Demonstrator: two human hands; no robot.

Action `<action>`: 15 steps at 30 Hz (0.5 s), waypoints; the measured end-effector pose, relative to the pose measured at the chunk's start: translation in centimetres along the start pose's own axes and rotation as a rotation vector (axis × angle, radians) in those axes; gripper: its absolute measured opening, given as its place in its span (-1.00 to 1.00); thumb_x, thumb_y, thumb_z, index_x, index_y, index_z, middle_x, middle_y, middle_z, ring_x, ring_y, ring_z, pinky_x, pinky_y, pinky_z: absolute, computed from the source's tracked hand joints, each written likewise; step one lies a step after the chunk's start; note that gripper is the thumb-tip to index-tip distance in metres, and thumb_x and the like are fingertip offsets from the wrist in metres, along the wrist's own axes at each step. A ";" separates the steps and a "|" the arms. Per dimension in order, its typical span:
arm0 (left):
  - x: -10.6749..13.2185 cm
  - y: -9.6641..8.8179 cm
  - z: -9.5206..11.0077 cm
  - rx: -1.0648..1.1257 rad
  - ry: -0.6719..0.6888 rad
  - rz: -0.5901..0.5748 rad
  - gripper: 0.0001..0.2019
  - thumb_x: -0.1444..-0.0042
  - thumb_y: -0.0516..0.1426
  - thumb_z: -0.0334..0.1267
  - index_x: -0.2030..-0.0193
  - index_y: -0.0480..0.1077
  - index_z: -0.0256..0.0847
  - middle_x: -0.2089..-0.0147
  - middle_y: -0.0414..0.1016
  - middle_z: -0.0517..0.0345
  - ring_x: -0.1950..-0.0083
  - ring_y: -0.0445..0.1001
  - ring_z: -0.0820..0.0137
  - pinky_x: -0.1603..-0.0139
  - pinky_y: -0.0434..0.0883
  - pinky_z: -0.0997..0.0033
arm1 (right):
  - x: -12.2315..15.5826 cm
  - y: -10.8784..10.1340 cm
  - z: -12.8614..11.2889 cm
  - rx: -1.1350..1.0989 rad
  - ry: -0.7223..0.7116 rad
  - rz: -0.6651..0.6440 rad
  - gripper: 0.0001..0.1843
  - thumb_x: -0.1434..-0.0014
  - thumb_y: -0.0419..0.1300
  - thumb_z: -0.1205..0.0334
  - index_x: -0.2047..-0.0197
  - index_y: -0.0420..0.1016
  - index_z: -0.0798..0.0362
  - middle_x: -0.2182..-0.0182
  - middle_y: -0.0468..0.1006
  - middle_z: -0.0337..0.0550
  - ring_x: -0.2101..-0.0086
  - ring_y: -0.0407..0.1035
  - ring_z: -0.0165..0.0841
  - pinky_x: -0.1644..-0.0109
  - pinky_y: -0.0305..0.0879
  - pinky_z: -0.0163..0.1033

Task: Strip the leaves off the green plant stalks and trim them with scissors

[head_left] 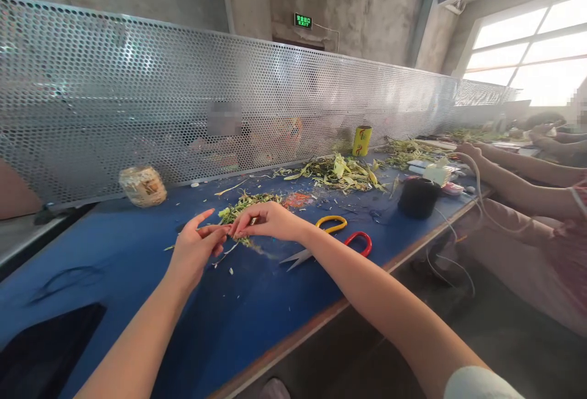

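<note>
My left hand [192, 249] and my right hand [268, 220] meet over the blue table [220, 319]. The thumb and fingers of each are pinched together, the fingertips nearly touching. What they pinch is too small to make out; a thin pale strand [225, 256] shows just below them. Behind the fingers lies a small heap of green and dry plant pieces [243, 204], partly hidden by my right hand. Scissors [305, 255] with one yellow and one red handle loop lie on the table beside my right forearm, which covers part of them.
A larger pile of dried leaves [348, 174] lies behind the scissors, near a yellow can [362, 141]. A black thread spool [418, 198] stands to the right. A straw-coloured roll [142, 187] sits by the perforated metal screen [183, 99]. Another person's arms [518, 170] reach in at right.
</note>
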State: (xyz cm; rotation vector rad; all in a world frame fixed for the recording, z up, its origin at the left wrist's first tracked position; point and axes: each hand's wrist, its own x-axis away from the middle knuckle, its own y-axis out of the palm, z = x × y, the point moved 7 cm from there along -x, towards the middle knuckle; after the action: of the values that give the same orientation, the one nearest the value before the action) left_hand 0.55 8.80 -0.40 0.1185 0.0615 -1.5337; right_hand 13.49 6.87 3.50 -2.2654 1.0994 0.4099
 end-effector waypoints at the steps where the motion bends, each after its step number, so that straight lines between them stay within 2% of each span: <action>1: 0.0 0.1 0.1 0.041 0.009 -0.011 -0.28 0.25 0.22 -0.38 -0.12 0.08 -0.34 0.55 0.41 0.28 0.62 0.31 0.60 0.62 0.27 0.66 | -0.1 -0.1 0.3 -0.040 0.016 0.013 -0.92 0.01 0.17 0.29 0.43 0.39 0.13 0.31 0.46 -0.16 0.34 0.33 -0.50 0.31 0.23 -0.38; 5: 0.2 0.3 0.2 0.131 0.027 -0.015 -0.38 0.18 0.17 -0.46 -0.09 0.12 -0.35 0.55 0.44 0.25 0.56 0.39 0.56 0.48 0.38 0.60 | -0.3 0.0 0.9 -0.170 0.037 0.039 -0.92 0.00 0.16 0.29 0.43 0.36 0.13 0.34 0.45 -0.18 0.46 0.26 -0.56 0.46 0.17 -0.43; 10: 0.2 -0.1 0.4 0.188 0.026 0.040 -0.46 0.13 0.14 -0.53 -0.05 0.15 -0.32 0.51 0.49 0.16 0.50 0.47 0.49 0.50 0.40 0.61 | -0.4 0.2 2.0 -0.150 0.139 0.060 -0.94 0.01 0.16 0.33 0.46 0.35 0.14 0.54 0.40 -0.28 0.56 0.22 -0.59 0.50 0.15 -0.45; 13: 0.1 0.1 0.6 0.305 0.007 0.019 -0.54 0.11 0.10 -0.57 0.01 0.20 -0.29 0.45 0.52 0.13 0.38 0.50 0.47 0.50 0.39 0.66 | -0.4 -0.1 2.7 -0.131 0.177 0.098 -0.94 0.00 0.15 0.33 0.45 0.33 0.14 0.53 0.42 -0.27 0.58 0.23 -0.59 0.53 0.14 -0.45; 15: 0.1 0.4 0.6 0.347 -0.018 -0.028 -0.57 0.11 0.09 -0.57 0.04 0.24 -0.27 0.44 0.51 0.13 0.38 0.49 0.49 0.56 0.34 0.71 | -0.5 -0.3 2.9 -0.158 0.193 0.120 -0.93 -0.01 0.14 0.32 0.43 0.32 0.14 0.49 0.45 -0.25 0.58 0.24 -0.59 0.52 0.15 -0.45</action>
State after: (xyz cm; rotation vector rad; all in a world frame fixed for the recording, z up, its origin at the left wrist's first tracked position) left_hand 0.94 8.63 0.20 0.3807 -0.2186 -1.5617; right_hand 13.40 9.17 1.57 -2.4245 1.3478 0.3423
